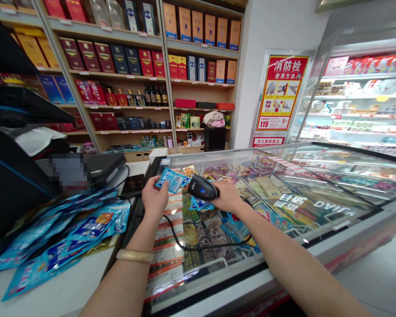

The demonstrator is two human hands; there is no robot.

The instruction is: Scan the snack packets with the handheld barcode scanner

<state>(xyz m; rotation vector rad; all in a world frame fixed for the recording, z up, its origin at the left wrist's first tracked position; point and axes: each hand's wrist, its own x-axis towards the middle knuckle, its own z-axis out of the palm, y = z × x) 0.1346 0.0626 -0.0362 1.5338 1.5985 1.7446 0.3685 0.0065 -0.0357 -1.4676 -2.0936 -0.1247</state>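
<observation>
My left hand (155,197) pinches a light-blue snack packet (170,179) between thumb and fingers, above the glass lid of a chest freezer (218,257). Just to its right, my right hand (229,193) is wrapped round a black barcode scanner (203,188), whose head points toward the packet. From the scanner a black cable (198,248) loops down across the glass. Left of my left forearm, a heap of similar blue packets (82,233) lies on the white counter. More blue packaging shows just below the scanner; whether it is on or under the glass I cannot tell.
A dark phone-like device (133,185) lies at the counter's edge, near black checkout equipment (99,165). Shelves of boxed bottles (125,59) stand behind. A red fire-hydrant poster (280,92) hangs on the wall, and a lit refrigerated display (359,99) is at right.
</observation>
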